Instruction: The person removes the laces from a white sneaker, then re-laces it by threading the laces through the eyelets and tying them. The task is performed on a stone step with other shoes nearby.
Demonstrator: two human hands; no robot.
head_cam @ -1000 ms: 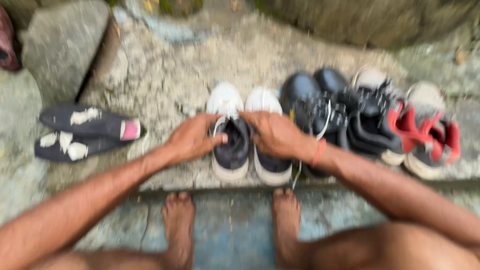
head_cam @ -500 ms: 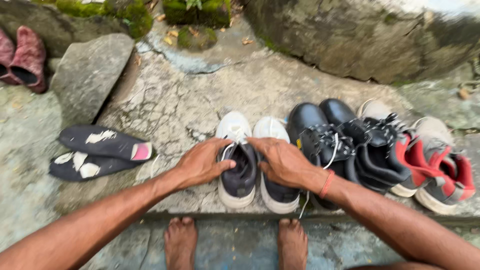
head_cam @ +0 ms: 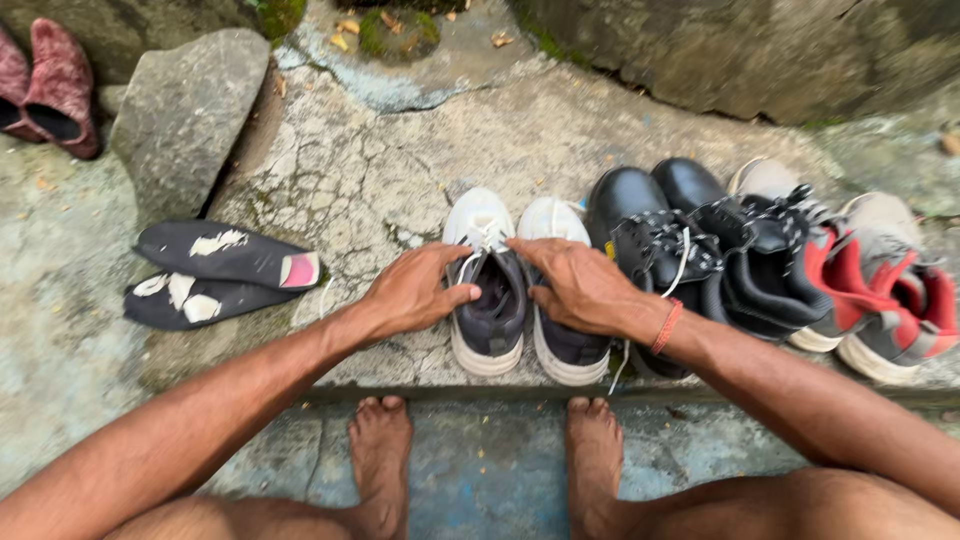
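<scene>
left hand [head_cam: 415, 290], right hand [head_cam: 575, 285], on white sneakers [head_cam: 520, 300]

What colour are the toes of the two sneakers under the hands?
White, on both sneakers; the rear parts are dark grey. It shows best in the head view.

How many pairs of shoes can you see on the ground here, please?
4 pairs, besides the insoles at left: maroon shoes at the top left corner, white-toed sneakers under both hands, black shoes right of them, red-and-grey sneakers at far right. More may lie outside view.
</scene>
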